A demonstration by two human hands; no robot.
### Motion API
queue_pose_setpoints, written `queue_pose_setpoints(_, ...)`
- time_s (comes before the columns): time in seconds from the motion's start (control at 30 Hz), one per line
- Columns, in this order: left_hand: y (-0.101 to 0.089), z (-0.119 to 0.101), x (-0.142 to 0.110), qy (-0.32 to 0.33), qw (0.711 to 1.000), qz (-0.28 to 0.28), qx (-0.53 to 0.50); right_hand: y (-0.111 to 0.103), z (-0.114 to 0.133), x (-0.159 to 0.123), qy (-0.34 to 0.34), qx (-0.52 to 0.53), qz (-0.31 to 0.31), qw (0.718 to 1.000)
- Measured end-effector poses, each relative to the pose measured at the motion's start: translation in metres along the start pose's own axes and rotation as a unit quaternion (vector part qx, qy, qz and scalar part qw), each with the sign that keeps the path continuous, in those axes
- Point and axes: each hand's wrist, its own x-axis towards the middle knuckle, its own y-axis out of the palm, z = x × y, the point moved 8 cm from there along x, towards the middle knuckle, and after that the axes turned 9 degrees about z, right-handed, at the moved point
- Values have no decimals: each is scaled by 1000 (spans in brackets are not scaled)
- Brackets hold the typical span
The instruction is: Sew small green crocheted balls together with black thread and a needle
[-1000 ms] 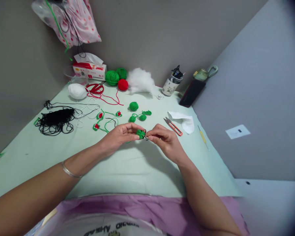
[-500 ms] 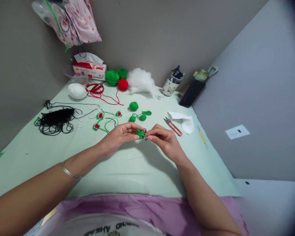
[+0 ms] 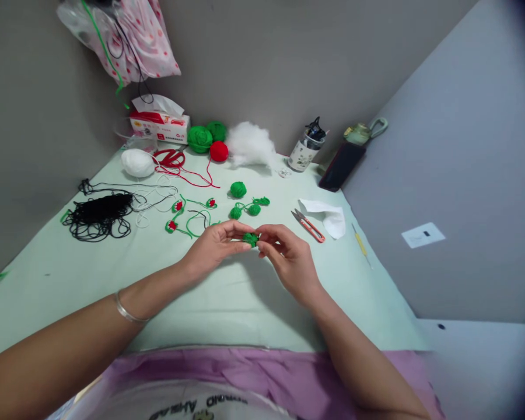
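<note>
My left hand (image 3: pixel 216 244) and my right hand (image 3: pixel 289 256) meet over the middle of the pale green table (image 3: pixel 227 297). Both pinch one small green crocheted piece (image 3: pixel 250 238) between their fingertips. The left fingers close on its left side, the right fingers on its right side. Whether the right hand also holds a needle or thread is too small to tell. A metal bangle (image 3: pixel 126 312) circles my left wrist.
Small green crocheted pieces (image 3: pixel 245 205) and red-and-green ones (image 3: pixel 175 214) lie just beyond my hands. Orange thread snips (image 3: pixel 308 225), a white tissue (image 3: pixel 328 216) and a yellow hook (image 3: pixel 359 240) lie to the right. Black yarn (image 3: pixel 98 214) sprawls at left; yarn balls (image 3: pixel 205 139), stuffing (image 3: pixel 250 143), a tissue box (image 3: pixel 160 123) line the wall.
My right hand has shifted slightly left and closed in on the green piece, its fingers curling over it. The left hand has stayed nearly still.
</note>
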Motion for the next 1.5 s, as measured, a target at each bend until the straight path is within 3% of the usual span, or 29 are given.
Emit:
queue_pose_setpoints(0.13, 0, -1, 0, -2, 1000, 2, 8, -4, 7, -3, -2, -39, -2, 999)
queue_pose_setpoints(0.27, -1, -1, -1, -11, 1000, -4, 16, -21, 16, -3, -43, -118, -73, 989)
queue_pose_setpoints(0.37, -2, -2, -2, -9, 1000, -13, 16, -23, 21, -3, -76, -156, -89, 981)
queue_pose_setpoints(0.57, 1, -4, -2, 11, 999, -15, 43, 0, 30, -5, -151, -189, -32, 970)
queue_pose_setpoints(0.7, 3, -9, -4, 40, 991, -34, 119, 14, 25, -4, -143, -250, 9, 958)
queue_pose_setpoints(0.9, 2, -12, -6, 41, 971, -56, 229, 13, 19, -1, -113, -270, 48, 955)
queue_pose_setpoints(1.0, 0, -8, -3, 29, 970, -53, 234, 8, 34, -5, -145, -280, 9, 949)
queue_pose_setpoints(1.07, 1, -4, -1, 16, 976, -43, 213, 3, 40, -6, -146, -230, -16, 962)
queue_pose_setpoints(1.17, 4, 1, 0, -3, 984, -27, 173, 3, 26, 1, -60, -18, 24, 998)
queue_pose_setpoints(1.3, 7, 1, -1, -5, 982, -21, 190, 11, 1, 7, 59, 240, 99, 964)
queue_pose_setpoints(1.5, 7, -2, -2, 10, 985, -11, 174, 0, -9, 10, 85, 289, 49, 952)
